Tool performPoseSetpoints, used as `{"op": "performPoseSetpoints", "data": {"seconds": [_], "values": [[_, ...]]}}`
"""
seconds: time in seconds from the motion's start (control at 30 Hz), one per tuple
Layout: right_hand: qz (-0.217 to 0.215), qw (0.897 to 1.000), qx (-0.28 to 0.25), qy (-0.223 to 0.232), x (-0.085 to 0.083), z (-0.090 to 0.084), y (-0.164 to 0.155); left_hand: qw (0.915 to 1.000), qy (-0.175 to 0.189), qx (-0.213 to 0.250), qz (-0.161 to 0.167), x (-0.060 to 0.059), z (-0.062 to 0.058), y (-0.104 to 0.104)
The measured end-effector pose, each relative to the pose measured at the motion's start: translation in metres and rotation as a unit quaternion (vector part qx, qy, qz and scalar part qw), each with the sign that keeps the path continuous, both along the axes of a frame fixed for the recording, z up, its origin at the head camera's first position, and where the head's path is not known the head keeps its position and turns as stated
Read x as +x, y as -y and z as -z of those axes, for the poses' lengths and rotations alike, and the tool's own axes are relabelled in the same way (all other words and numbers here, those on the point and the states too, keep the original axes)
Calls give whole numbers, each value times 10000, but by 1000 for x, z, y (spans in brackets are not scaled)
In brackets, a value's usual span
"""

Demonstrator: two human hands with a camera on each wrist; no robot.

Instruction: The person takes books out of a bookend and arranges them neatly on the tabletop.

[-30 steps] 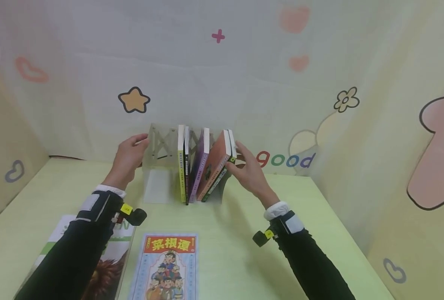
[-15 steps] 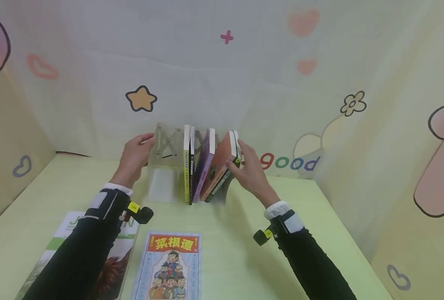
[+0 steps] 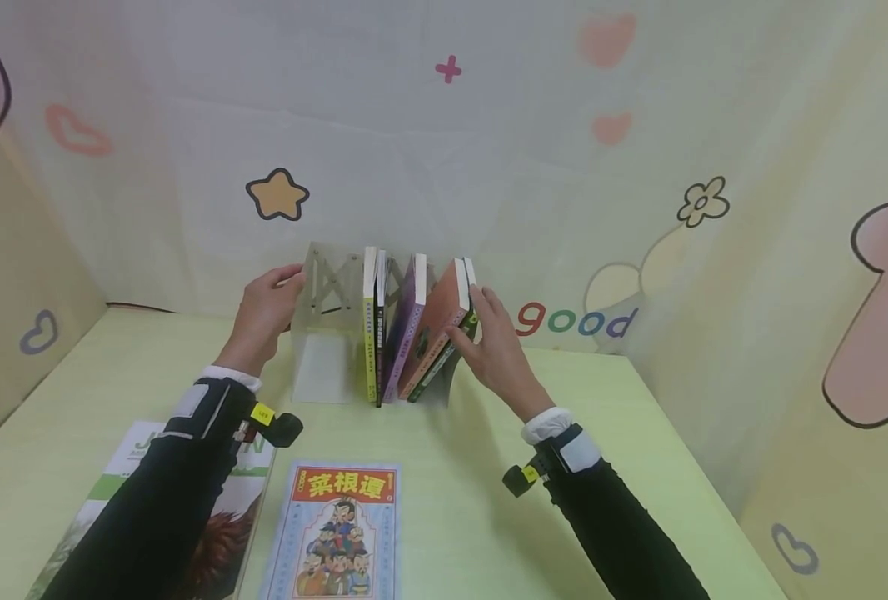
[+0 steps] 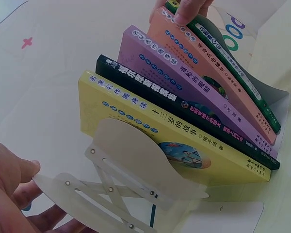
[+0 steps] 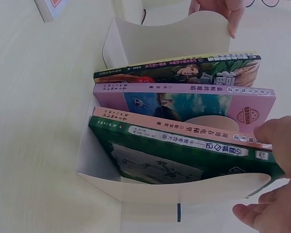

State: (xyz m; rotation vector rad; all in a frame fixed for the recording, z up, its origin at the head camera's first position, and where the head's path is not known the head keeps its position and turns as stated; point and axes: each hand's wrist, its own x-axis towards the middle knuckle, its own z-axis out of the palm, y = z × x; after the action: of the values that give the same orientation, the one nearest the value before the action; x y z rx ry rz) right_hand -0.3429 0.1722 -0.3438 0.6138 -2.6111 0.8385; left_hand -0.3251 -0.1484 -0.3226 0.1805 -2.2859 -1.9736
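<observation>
In the head view an extendable book rack [image 3: 324, 371] stands at the back of the table with several books. My left hand [image 3: 266, 312] grips its left end panel, thumb and fingers on opposite faces [image 4: 14, 189]. A yellow book [image 4: 150, 131] and a black one [image 4: 189, 109] stand upright. To their right a purple book [image 3: 406, 333] leans slightly. An orange book [image 3: 438, 321] and a green book [image 5: 174, 150] lean further, toward the right end panel [image 5: 184, 190]. My right hand [image 3: 498, 354] holds their upper corner, thumb on the orange spine, fingers around the outer side.
A blue comic book with a red title band [image 3: 339, 533] lies flat at the front of the table. Left of it lies a larger magazine [image 3: 222, 533], partly under my left forearm. A patterned cloth backdrop [image 3: 444, 167] rises behind the rack.
My right hand has shifted slightly at the upper corner of the orange and green books, its fingers closer together. My left hand stays on the rack panel. The head view has swung a little.
</observation>
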Motion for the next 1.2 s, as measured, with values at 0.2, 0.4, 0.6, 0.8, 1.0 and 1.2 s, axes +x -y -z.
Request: {"op": "performPoseSetpoints", "data": {"seconds": [0.2,0.4,0.6,0.8,1.0,1.2], "values": [[165,9996,-241,-62,2,3,3,10000,-48,48,-15,-2,0,-1],[143,9979,-433,-458,11,10,4,10000,-27,77,54,-2,0,0],[165,9928,-557,-1052,28,18,5,9999,-34,16,93,-2,3,1],[356,9886,-643,-1311,53,17,7,9999,-52,-37,96,-2,4,2],[647,9839,-1487,-752,75,14,6,9999,-60,2,147,-1,4,3],[964,9735,-2022,469,77,7,4,9999,-29,75,117,-1,3,0]]}}
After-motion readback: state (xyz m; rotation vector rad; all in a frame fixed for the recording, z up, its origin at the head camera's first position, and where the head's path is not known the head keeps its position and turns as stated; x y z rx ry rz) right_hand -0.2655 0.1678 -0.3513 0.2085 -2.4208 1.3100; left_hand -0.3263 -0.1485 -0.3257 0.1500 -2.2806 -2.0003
